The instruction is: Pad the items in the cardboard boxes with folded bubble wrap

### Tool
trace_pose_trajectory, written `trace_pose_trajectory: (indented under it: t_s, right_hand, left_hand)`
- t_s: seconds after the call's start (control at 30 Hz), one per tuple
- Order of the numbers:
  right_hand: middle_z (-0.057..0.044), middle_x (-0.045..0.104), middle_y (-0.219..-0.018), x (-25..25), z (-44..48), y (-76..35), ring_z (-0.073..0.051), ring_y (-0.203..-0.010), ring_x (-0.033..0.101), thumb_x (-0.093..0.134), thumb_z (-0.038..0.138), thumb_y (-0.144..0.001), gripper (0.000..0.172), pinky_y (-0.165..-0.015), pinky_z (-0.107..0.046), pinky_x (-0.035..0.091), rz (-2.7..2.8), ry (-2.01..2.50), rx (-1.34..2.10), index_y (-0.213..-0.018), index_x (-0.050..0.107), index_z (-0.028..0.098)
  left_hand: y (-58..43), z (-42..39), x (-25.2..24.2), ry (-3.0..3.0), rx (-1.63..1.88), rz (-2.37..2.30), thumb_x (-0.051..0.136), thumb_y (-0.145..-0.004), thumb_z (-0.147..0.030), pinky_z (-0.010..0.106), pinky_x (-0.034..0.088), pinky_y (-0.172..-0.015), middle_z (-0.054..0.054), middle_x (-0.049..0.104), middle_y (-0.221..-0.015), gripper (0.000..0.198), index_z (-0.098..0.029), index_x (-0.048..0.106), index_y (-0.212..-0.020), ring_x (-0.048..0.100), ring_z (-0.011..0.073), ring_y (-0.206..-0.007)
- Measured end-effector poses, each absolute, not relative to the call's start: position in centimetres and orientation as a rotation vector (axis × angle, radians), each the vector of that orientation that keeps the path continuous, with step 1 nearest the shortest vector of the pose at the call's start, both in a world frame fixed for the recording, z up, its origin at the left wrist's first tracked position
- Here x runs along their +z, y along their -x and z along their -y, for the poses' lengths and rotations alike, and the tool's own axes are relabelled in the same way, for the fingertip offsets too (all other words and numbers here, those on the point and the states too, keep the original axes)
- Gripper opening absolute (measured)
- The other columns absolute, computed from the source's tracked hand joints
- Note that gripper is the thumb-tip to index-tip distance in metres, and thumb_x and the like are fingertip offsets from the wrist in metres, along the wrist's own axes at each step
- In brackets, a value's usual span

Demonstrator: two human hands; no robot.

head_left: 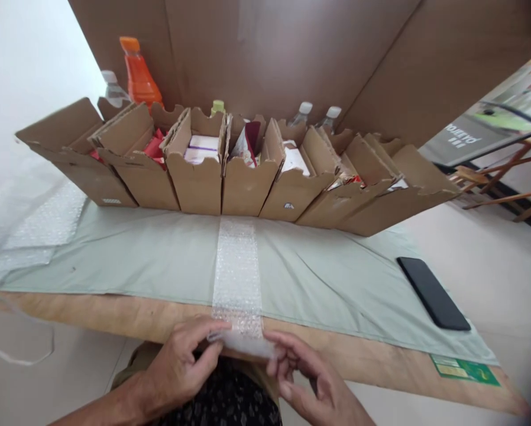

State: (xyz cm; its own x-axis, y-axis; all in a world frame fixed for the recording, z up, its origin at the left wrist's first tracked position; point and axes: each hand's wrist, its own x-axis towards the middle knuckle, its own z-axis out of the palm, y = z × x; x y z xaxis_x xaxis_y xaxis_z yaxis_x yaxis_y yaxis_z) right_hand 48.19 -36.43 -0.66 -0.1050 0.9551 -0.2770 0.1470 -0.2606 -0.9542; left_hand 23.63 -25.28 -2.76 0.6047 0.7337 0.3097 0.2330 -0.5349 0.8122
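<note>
Brown boxes [200,186], pale green cloth [150,248]
Bubble wrap [237,266] is speckled white; one bottle [141,80] orange; phone [433,294] black; card [465,370] green and yellow; tabletop [115,307] tan; clothing [221,396] black with pale print.

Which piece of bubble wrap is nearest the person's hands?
The narrow strip across the middle of the cloth, its near end between left hand and right hand; other pieces lie far left.

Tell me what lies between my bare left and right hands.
The near end of a long, translucent bubble-wrap strip lies there, as the head view shows.
</note>
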Motion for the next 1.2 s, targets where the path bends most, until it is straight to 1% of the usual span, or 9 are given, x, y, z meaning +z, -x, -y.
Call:
trace_pose_trajectory:
  t_s: [0.13, 0.2, 0.27, 0.53, 0.67, 0.83, 0.97, 1.13, 1.2]
  right_hand:
    - [-0.002, 0.068, -0.079, 0.5, 34.1, -47.4, -0.015, -0.069, 0.061, 0.061, 0.032, -0.097, 0.016, -0.066, -0.027, 0.05, 1.489, 1.623, 1.072, -0.098, 0.073, 0.022]
    - [-0.001, 0.066, -0.07, 0.3, 32.8, -46.7, -0.014, -0.065, 0.059, 0.054, 0.031, -0.101, 0.03, -0.063, -0.026, 0.046, 1.546, 1.663, 0.945, -0.076, 0.067, 0.021]
    - [0.0, 0.065, -0.067, -0.3, 31.9, -46.2, -0.014, -0.061, 0.058, 0.051, 0.029, -0.102, 0.035, -0.06, -0.026, 0.044, 1.558, 1.692, 0.857, -0.07, 0.063, 0.021]
    - [0.001, 0.07, -0.071, -2.4, 31.5, -45.9, -0.013, -0.06, 0.062, 0.058, 0.029, -0.101, 0.026, -0.057, -0.025, 0.044, 1.565, 1.772, 0.616, -0.077, 0.066, 0.021]
    - [0.002, 0.065, -0.07, -2.4, 32.5, -46.1, -0.013, -0.057, 0.059, 0.063, 0.025, -0.099, 0.006, -0.058, -0.026, 0.049, 1.585, 1.756, 0.414, -0.095, 0.066, 0.021]
    - [-0.01, 0.074, -0.105, -2.3, 33.3, -45.9, -0.024, -0.097, 0.068, 0.064, 0.017, -0.096, 0.019, -0.081, -0.037, 0.055, 1.917, 1.549, 0.123, -0.115, 0.065, 0.019]
    - [-0.015, 0.067, -0.137, -3.3, 32.9, -45.4, -0.033, -0.127, 0.061, 0.057, 0.015, -0.098, 0.027, -0.095, -0.048, 0.052, 2.145, 1.532, 0.123, -0.124, 0.064, 0.018]
    - [-0.008, 0.077, -0.118, -3.5, 32.1, -45.4, -0.024, -0.108, 0.07, 0.052, 0.003, -0.099, 0.027, -0.087, -0.04, 0.051, 2.074, 1.478, 0.113, -0.118, 0.065, 0.018]
    - [-0.005, 0.079, -0.105, -3.0, 31.7, -45.4, -0.02, -0.093, 0.072, 0.053, 0.006, -0.101, 0.023, -0.081, -0.037, 0.052, 2.023, 1.452, 0.19, -0.117, 0.065, 0.018]
  left_hand:
    - [-23.4, 25.3, -2.6, -1.887, 0.691, -1.01, 0.056, -0.095, -0.022, 0.029, 0.065, -0.074, 0.005, 0.081, -0.1, 0.028, -0.02, 0.069, -0.119, 0.078, 0.0196, -0.086]
    - [-23.5, 25.0, -2.6, -1.871, 0.662, -1.099, 0.056, -0.097, -0.026, 0.028, 0.062, -0.067, 0.003, 0.078, -0.089, 0.032, -0.019, 0.066, -0.127, 0.074, 0.0175, -0.076]
    - [-23.6, 24.6, -2.7, -1.962, 0.709, -1.152, 0.057, -0.097, -0.027, 0.029, 0.06, -0.068, 0.001, 0.073, -0.082, 0.036, -0.019, 0.064, -0.132, 0.069, 0.0164, -0.072]
    - [-24.2, 23.2, -3.6, -2.408, 0.784, -1.151, 0.059, -0.096, -0.016, 0.037, 0.055, -0.074, 0.0, 0.067, -0.08, 0.046, -0.015, 0.052, -0.141, 0.063, 0.0198, -0.074]
    - [-24.4, 23.1, -3.7, -2.48, 0.779, -1.14, 0.059, -0.096, -0.013, 0.036, 0.053, -0.074, 0.0, 0.066, -0.078, 0.047, -0.015, 0.049, -0.142, 0.061, 0.0198, -0.073]
    - [-24.6, 23.1, -3.9, -2.501, 0.771, -1.126, 0.061, -0.095, -0.013, 0.036, 0.051, -0.074, 0.0, 0.063, -0.077, 0.046, -0.013, 0.051, -0.14, 0.059, 0.0205, -0.073]
    - [-24.5, 23.0, -3.8, -2.514, 0.758, -1.139, 0.061, -0.096, -0.015, 0.038, 0.051, -0.074, 0.001, 0.063, -0.078, 0.044, -0.013, 0.053, -0.139, 0.059, 0.0218, -0.073]
    - [-23.1, 23.4, -2.5, -2.497, 0.833, -0.966, 0.068, -0.095, -0.032, 0.049, 0.05, -0.101, 0.018, 0.063, -0.131, 0.049, -0.015, 0.054, -0.139, 0.059, 0.0332, -0.12]
    - [-22.6, 23.7, -2.1, -2.463, 0.823, -0.813, 0.069, -0.095, -0.031, 0.05, 0.046, -0.108, 0.017, 0.062, -0.135, 0.048, -0.015, 0.055, -0.138, 0.056, 0.0331, -0.127]
